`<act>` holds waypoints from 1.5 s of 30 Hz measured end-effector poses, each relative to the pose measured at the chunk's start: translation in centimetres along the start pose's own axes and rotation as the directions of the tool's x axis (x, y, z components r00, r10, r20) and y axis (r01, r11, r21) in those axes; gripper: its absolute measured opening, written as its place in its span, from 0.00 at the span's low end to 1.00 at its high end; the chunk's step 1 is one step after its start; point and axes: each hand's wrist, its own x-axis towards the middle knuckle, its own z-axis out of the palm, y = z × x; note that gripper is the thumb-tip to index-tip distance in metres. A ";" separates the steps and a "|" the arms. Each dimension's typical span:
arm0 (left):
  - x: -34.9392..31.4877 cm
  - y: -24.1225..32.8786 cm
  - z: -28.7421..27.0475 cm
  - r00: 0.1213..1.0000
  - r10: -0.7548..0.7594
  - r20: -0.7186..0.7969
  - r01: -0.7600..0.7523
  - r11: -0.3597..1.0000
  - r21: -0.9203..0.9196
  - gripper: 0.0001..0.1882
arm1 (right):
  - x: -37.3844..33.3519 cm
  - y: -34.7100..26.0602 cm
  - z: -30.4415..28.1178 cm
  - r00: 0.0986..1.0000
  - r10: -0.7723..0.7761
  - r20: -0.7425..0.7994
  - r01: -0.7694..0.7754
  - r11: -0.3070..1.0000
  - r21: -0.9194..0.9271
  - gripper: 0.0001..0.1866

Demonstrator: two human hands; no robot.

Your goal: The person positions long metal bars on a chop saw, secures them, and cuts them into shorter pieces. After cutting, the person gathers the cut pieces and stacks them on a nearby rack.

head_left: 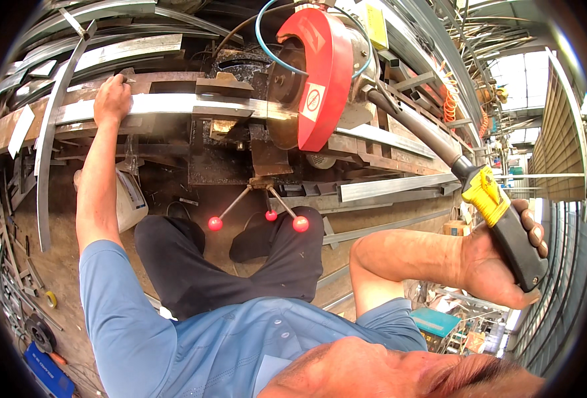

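Note:
My left hand (113, 101) is closed over a long, shiny metal bar (161, 104), its fingers partly hidden at the far side. The bar runs rightward through the vise jaws (223, 87) to the blade (283, 132) of a cut-off saw. A curved red guard (326, 73) covers much of that blade, which looks to be at the bar. Out to the right, my right hand (489, 268) wraps around the saw's black and yellow handle (518, 252), at the end of a long grey lever. A vise crank (261, 183) with red ball knobs sticks out toward my knees.
Metal profiles (128, 48) lie stacked behind the bench, and more bars (399, 186) rest at its right. An upright strip (58, 126) crosses the bench at left. Below my left arm stands a whitish plastic container (131, 202). A blue air hose (261, 40) loops near the guard.

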 end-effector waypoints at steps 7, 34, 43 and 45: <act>0.1 0.1 0.1 1.000 0.002 0.013 -0.002 1.000 0.001 0.15 | -0.1 -0.1 -0.1 1.000 0.002 0.000 -0.002 1.000 0.027 0.32; 0.2 -0.6 0.5 0.999 0.025 -0.027 -0.025 1.000 -0.010 0.14 | -0.2 0.0 -0.5 0.999 0.012 0.035 -0.013 0.999 0.032 0.32; 0.1 0.3 -0.1 1.000 0.009 -0.015 -0.009 1.000 0.005 0.15 | -0.1 -0.2 -0.8 0.998 0.037 0.041 -0.039 0.997 0.065 0.32; 0.1 0.1 -0.1 1.000 0.010 -0.017 -0.010 1.000 0.007 0.15 | -0.1 -0.2 -0.7 0.999 0.040 0.033 -0.042 0.997 0.067 0.32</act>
